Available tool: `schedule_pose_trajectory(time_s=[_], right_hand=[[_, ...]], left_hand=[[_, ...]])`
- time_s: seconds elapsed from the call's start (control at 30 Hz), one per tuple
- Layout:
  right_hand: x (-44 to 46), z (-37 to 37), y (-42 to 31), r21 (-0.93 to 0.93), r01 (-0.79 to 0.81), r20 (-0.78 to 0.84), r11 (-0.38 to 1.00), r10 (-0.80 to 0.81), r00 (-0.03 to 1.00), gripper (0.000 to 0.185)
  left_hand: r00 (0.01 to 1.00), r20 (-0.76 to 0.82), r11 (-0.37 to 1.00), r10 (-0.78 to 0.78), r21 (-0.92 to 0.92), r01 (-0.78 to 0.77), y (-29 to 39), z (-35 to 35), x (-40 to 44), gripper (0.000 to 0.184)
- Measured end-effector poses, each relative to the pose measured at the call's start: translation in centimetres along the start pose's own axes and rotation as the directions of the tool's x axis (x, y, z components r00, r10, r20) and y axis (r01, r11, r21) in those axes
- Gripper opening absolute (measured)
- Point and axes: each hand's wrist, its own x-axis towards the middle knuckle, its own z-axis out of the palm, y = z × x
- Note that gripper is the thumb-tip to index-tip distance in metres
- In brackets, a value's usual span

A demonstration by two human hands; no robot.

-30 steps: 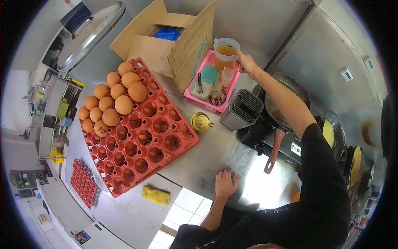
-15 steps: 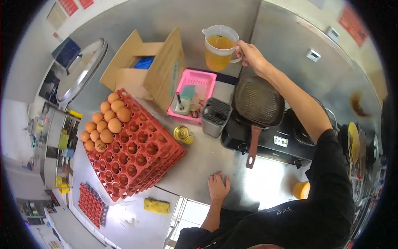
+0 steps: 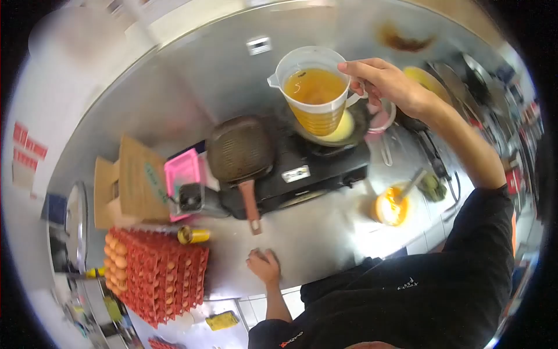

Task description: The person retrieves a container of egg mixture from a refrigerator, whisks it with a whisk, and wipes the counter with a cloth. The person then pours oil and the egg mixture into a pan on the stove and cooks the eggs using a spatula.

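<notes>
Fingers (image 3: 363, 70) of the right hand (image 3: 398, 87) are curled around the handle (image 3: 356, 99) of a clear plastic jug (image 3: 317, 111), so this hand is gripping. The jug is beside the fingertips, up in the air, with its spout facing away from the hand. It looks close to upright, maybe so the golden liquid (image 3: 317, 86) does not spill. The handle keeps the fingers off the wet inside.

Just below the hand and jug is a round pan (image 3: 360, 135) with pale yellow food (image 3: 344, 127) in it. I can't tell if the jug is right over the pan, but the two do not seem to touch. The pan sits on a black stove (image 3: 334, 173). Past the jug, away from the hand, is a square grill pan (image 3: 241, 151).

The left hand (image 3: 264, 269) rests on the steel counter (image 3: 305, 238) with its fingers spread, and it holds nothing – perhaps to help the body lean. The grill pan's brown handle points toward it, which would make it easy to grab.

Beyond the left hand, on its outer side, are a small can (image 3: 193, 235) and tall red egg trays (image 3: 160, 273) with brown eggs (image 3: 115, 262) – stacked, likely to save room.
</notes>
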Motion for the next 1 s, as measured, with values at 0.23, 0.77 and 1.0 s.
schedule_pose_trajectory(time_s=[0.23, 0.77, 1.0], right_hand=[[-11.6, -16.9, 11.1, -0.097, -0.117, -0.228, 0.988, 0.093, 0.969, 0.055], [-19.0, -40.1, 31.6, -0.182, -0.459, -0.615, 0.87, 0.264, 0.743, 0.075], [-16.3, -43.2, 37.7, -0.139, -0.385, -0.62, 0.912, 0.223, 0.753, 0.064]], left_hand=[[0.997, 0.057, 0.996, -0.06, 0.068, 0.056, 1.4, 0.4, -0.1, 0.048], [0.928, -0.015, 0.923, -0.373, 0.094, 0.373, 4.2, 4.0, -4.8, 0.057], [0.936, -0.029, 0.936, -0.35, 0.014, 0.351, 2.6, 4.4, -6.4, 0.066]])
